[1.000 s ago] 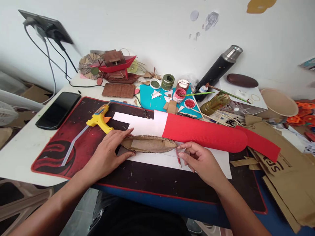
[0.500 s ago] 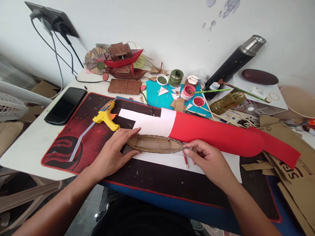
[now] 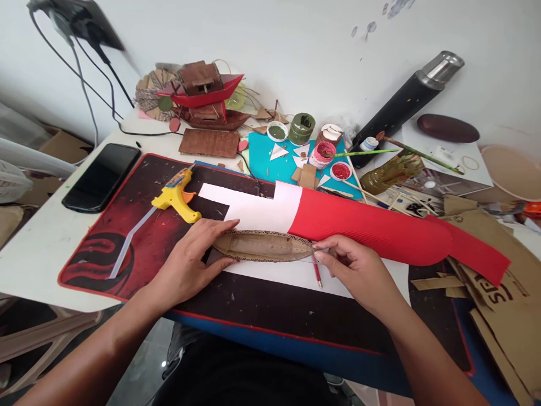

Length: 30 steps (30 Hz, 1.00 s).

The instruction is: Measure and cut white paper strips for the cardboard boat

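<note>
Cardboard hull (image 3: 264,247) runs left to right between the hands (image 3: 188,262).

Light: bright and soft, is washing the table's (image 3: 29,270) left corner. Shadow: faint, is falling beside the wall socket (image 3: 100,23). Glints: are showing on flask cap (image 3: 443,66) and floor (image 3: 146,361). Distortion: is stretching the outer edges.
</note>
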{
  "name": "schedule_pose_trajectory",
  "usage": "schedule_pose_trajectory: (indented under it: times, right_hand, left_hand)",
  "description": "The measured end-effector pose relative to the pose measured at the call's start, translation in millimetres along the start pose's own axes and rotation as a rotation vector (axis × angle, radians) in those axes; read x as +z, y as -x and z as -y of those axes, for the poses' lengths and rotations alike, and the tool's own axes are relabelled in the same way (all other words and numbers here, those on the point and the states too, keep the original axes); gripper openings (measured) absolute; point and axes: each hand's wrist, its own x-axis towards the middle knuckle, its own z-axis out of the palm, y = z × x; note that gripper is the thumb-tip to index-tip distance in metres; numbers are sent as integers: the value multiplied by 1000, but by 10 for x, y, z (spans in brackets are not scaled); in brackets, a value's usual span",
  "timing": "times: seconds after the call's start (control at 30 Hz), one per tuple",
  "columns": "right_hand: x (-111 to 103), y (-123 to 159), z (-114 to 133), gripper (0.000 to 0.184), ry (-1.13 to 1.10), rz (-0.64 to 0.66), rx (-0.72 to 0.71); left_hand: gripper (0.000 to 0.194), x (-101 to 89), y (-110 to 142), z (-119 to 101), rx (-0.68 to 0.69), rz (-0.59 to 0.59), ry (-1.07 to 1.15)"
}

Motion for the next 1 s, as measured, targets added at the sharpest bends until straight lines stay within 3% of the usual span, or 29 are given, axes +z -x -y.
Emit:
schedule_pose_trajectory:
  times: [0.3,0.5,1.0]
  right_hand:
    - [13,-13,27,26,10,-32,7]
    - [46,-8,-52,28,-8,17,61]
    - [22,-71,12,23,-107,65,51]
  left_hand:
    - [49,3,-10,26,30,4,-33]
    - [46,17,-1,43,26,-2,-45]
    - [50,23,23,87,-60,11,-44]
